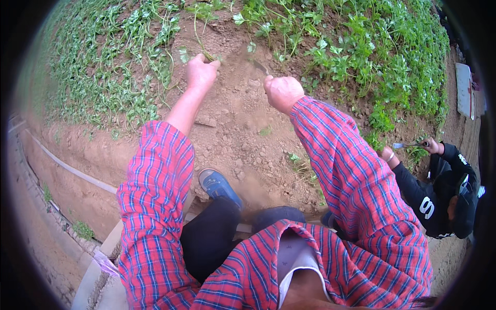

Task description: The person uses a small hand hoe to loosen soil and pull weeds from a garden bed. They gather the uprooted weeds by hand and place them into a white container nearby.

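Ahead of me, my left hand (201, 71) is closed around the stems of a leafy green seedling (199, 35), whose leaves lean away from me over the soil. To its right, my right hand (285, 92) grips a small hand tool with a dark metal blade (261, 68). My fist hides the tool's handle. The blade tip is close to the loose brown soil (236, 100); whether it touches is unclear. Standing green plants (294, 29) with lobed leaves, like celery or parsley, grow just beyond the blade.
Limp seedlings (112, 73) cover the ground at left. At right, a co-worker (438, 186) in dark clothes holds a bladed tool (409, 145) beside the plants. A white board (464, 91) lies at the far right. My blue shoe (219, 184) rests on the soil near a concrete edge (93, 267).
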Tool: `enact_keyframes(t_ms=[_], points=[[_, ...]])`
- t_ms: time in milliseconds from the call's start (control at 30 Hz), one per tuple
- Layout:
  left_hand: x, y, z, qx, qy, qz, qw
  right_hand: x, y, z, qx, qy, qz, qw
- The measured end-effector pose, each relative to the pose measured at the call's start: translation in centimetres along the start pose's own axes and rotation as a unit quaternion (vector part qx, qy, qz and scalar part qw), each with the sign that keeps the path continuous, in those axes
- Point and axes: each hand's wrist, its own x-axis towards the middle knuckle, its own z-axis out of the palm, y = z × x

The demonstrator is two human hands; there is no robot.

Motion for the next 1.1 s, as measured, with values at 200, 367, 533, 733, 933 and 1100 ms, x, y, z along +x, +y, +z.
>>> enact_keyframes(t_ms=[200,367,533,733,933,1100], points=[[2.6,-2.0,4.3,-0.003,-0.096,-0.037,0.995,1.2,-2.5,1.5,-0.012,-0.026,-0.048,0.998],[6.2,-1.0,8.7,0.006,-0.110,-0.022,0.994,4.2,3.6,-1.0,0.089,-0.066,-0.088,0.990],[7.6,-2.8,11.2,0.038,-0.094,0.007,0.995,3.7,0.3,1.4,0.019,-0.032,-0.034,0.999],[7.7,-3.8,12.6,0.196,-0.071,0.077,0.975,2.6,3.0,4.0,0.084,0.011,-0.038,0.996],[6.9,-4.8,12.5,0.269,-0.075,0.103,0.955,-5.1,2.4,2.9,0.169,0.017,0.053,0.984],[6.5,-5.6,12.8,0.326,-0.054,0.097,0.939,-6.9,3.6,3.2,0.217,0.122,0.097,0.964]])
